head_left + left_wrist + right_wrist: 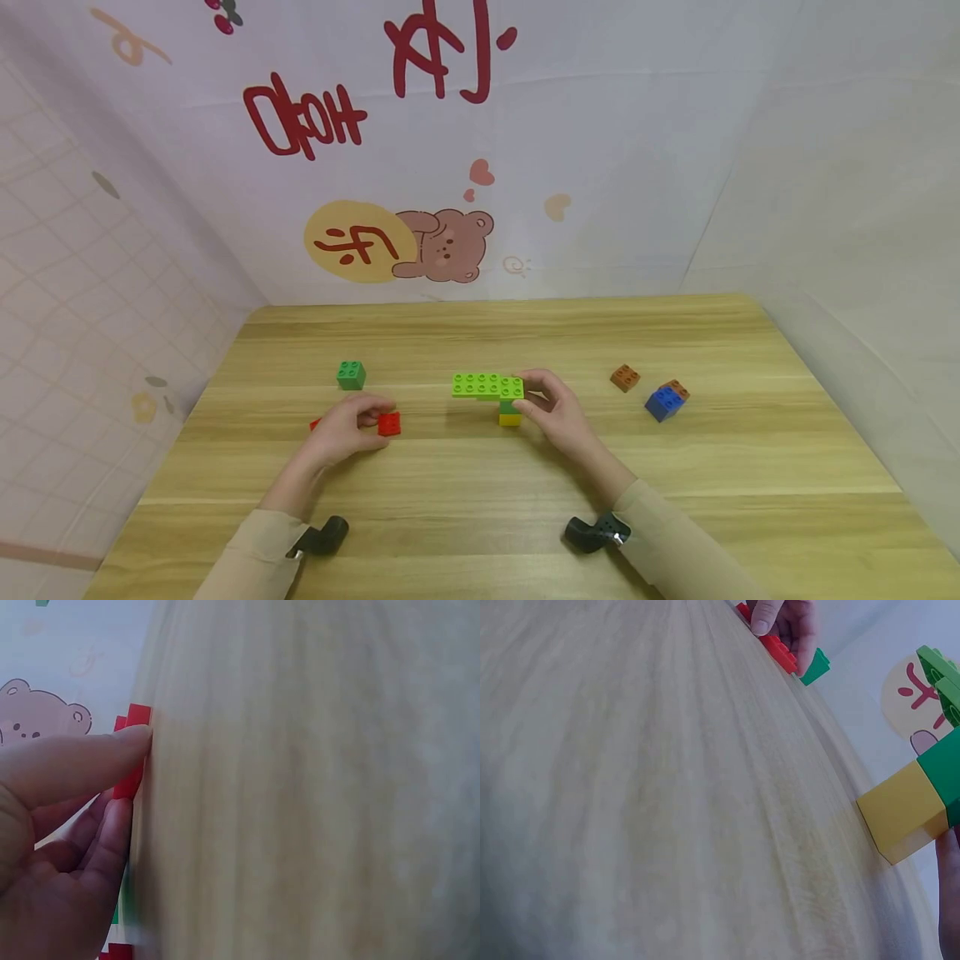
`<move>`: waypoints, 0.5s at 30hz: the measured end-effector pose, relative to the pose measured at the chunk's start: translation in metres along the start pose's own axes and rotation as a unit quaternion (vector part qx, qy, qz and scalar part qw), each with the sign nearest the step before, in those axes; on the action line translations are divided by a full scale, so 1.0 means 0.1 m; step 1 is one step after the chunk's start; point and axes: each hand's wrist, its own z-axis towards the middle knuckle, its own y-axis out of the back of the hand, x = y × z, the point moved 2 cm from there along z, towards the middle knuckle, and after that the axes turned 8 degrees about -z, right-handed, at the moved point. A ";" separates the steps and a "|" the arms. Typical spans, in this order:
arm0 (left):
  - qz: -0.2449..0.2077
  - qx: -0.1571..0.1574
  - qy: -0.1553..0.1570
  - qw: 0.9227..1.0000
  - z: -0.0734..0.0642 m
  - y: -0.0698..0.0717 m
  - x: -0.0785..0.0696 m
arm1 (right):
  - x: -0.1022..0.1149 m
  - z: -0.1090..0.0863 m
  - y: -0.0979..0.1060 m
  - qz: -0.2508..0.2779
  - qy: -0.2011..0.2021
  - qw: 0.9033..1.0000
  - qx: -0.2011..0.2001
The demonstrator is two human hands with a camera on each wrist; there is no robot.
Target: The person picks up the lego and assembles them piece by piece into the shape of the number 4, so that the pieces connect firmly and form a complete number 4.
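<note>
Red brick (388,424): on the table, left of centre, in left hand (341,429); thumb near side, fingers far side, gap only brick-wide, pinched.
Block stack (504,388): upright near centre; yellow brick (510,420) at base, green above, light-green top (476,385) overhanging left.
Right hand (558,417): thumb and fingers nearly together, gripping stack's right end.
Room: wood between red brick and stack; broad strip on near side of table (465,508).
Edges: far edge meets printed cloth (600,125); all bricks well inside.
Left obstacles: second red brick (315,424) partly under left hand; loose green brick (351,376) just beyond it.
Right side: brown brick (625,378); blue brick (663,404) with another brown brick (678,388) close behind.
</note>
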 end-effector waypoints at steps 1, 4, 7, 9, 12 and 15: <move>0.001 0.000 -0.001 1.000 0.00 0.00 0.00 | 0.00 0.00 0.00 -0.001 0.000 1.000 0.000; 0.008 -0.005 0.001 1.000 0.01 -0.01 0.01 | 0.00 0.00 0.00 -0.004 -0.003 1.000 0.000; 0.013 -0.012 0.006 1.000 0.02 -0.01 0.01 | 0.00 0.01 0.00 -0.006 -0.006 1.000 0.001; 0.016 -0.016 0.010 1.000 0.02 -0.01 0.01 | 0.00 0.00 0.00 -0.005 -0.008 1.000 0.000; 0.017 -0.017 0.014 1.000 0.04 -0.02 0.00 | 0.00 0.01 0.00 -0.001 -0.012 1.000 0.001; 0.011 -0.015 0.020 1.000 0.04 -0.02 -0.02 | 0.00 0.00 0.00 0.001 -0.012 1.000 0.003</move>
